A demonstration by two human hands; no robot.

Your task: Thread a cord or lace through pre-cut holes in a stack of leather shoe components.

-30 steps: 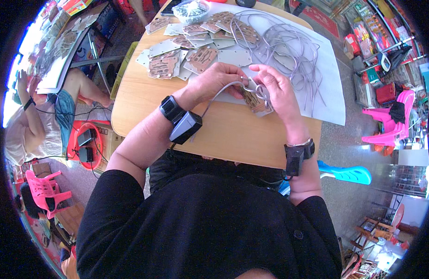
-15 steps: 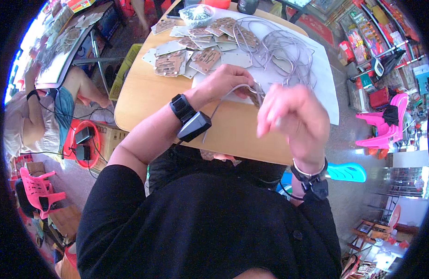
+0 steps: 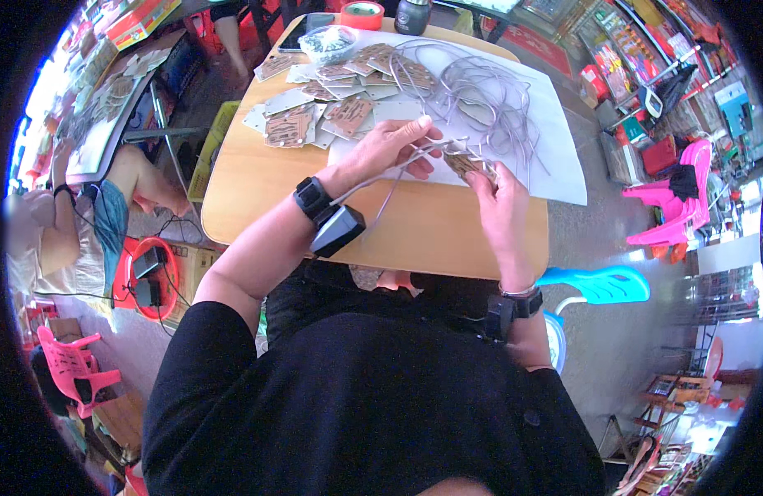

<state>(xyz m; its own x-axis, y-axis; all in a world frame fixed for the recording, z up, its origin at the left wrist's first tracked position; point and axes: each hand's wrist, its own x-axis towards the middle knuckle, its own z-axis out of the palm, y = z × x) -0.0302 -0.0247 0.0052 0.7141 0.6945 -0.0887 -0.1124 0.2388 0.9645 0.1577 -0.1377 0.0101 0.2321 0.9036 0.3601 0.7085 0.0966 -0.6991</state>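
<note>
My right hand (image 3: pixel 504 202) pinches a small flat brown patterned board (image 3: pixel 464 164) between thumb and fingers, over the right part of the table. To its left, my left hand (image 3: pixel 398 149) has its thumb and fingers apart. A pale grey cord (image 3: pixel 380 175) runs across those fingers, linking the board with a loose end beside my left wrist. Beyond my hands lies a big tangle of the same cord (image 3: pixel 493 99) on a white sheet (image 3: pixel 561 157). Several similar boards (image 3: pixel 348 114), some brown side up and others white, are piled left of it.
The wooden table (image 3: pixel 266 198) also bears a clear bowl of small pieces (image 3: pixel 328 43), an orange-red tape roll (image 3: pixel 362 15) and a dark container (image 3: pixel 412 16) at its far edge. A blue plastic seat (image 3: pixel 605 285) stands right; another person (image 3: pixel 76 223) sits left.
My right hand has moved left and forward and now grips the board. My left hand has opened, its thumb lifting away. The view has shifted slightly.
</note>
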